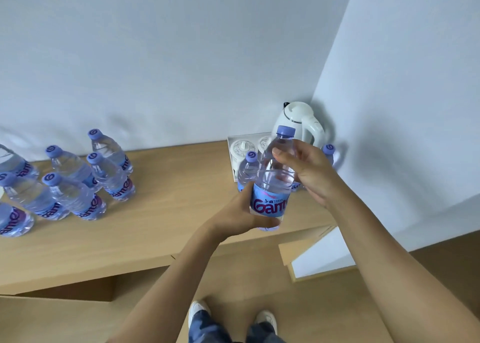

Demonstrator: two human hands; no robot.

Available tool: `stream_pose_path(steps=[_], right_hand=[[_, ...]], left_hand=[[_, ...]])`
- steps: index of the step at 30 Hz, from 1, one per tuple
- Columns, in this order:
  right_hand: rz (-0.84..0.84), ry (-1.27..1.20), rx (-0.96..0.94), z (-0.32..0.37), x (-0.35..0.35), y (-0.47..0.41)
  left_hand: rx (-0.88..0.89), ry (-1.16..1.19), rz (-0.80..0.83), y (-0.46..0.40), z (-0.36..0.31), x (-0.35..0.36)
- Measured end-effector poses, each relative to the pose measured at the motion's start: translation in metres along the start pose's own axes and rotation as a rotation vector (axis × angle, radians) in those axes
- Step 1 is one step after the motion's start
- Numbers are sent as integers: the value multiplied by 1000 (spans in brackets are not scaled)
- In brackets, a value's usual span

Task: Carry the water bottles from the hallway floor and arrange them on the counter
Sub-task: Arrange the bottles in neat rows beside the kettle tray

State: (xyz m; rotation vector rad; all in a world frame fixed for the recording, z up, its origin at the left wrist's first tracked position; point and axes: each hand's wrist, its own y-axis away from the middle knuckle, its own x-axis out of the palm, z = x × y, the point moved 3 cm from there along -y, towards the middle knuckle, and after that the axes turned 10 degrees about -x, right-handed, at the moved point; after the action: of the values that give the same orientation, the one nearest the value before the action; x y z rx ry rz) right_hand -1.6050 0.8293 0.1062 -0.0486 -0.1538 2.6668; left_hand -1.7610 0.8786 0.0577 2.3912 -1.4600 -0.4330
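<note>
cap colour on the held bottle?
Lavender-purple cap, clearest in the head view.

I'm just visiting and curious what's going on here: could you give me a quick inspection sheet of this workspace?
Surface: light wooden counter along a white wall, bare in its middle.
Job's things: held water bottle, upright, above the counter's front edge; cluster of bottles standing at left; two more bottles by the tray.
Clutter: white electric kettle in the corner; white tray holding upturned cups.
Hands: left hand grips the bottle's labelled base; right hand grips its upper part.
Cables: nothing seen.
Surroundings: wooden floor, the person's white shoes.
</note>
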Motion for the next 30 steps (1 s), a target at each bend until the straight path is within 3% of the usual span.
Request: stream_pose_path(steps=[13, 30], right_hand=[[123, 142, 61, -55, -70, 20], [-60, 265, 89, -123, -134, 30]], left_hand=[[8, -75, -100, -75, 49, 60], [0, -196, -144, -177, 78, 116]])
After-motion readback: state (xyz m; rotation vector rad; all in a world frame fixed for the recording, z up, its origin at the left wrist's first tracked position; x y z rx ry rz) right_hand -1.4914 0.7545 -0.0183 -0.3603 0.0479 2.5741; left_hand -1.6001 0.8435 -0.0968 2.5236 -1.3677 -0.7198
